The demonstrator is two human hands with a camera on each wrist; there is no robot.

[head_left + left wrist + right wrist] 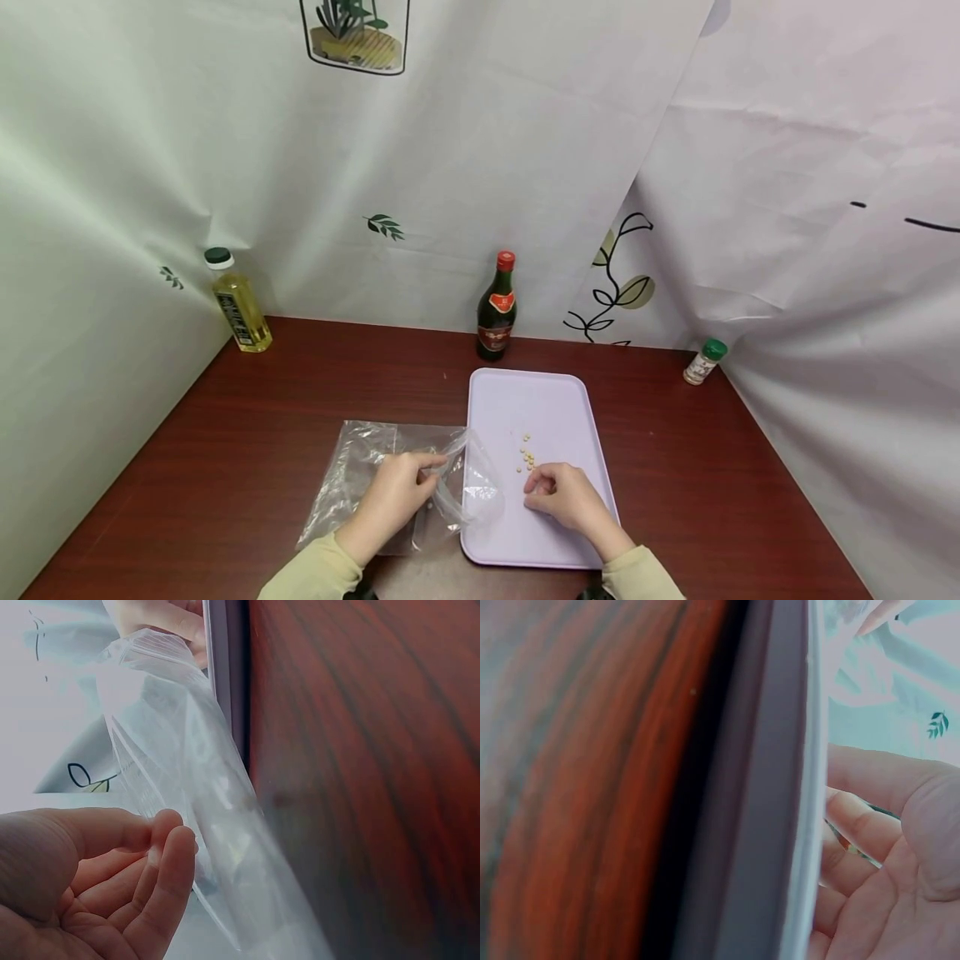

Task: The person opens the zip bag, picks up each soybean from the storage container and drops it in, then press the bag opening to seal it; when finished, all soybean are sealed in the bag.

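Between thumb and fingertips, my left hand [397, 492] pinches the edge of a clear plastic bag [352, 467]. The bag's loose mouth spreads over the left side of a pale purple tray [525, 400]. In the left wrist view, the film [217, 787] rises past the pinching fingers [169, 855]. My right hand [566, 500] is low over the tray, fingers bent and fingertips beside several small yellow beans [528, 457]. The tray's rim [802, 787] hides the right fingertips in the right wrist view; I cannot tell whether they hold a bean.
A dark bottle with a red cap [497, 312] stands behind the tray. An oil bottle [242, 308] is at the back left corner of the brown table [697, 483], and a green-capped shaker [703, 363] at the back right. Patterned white cloth [450, 150] hangs around the table.
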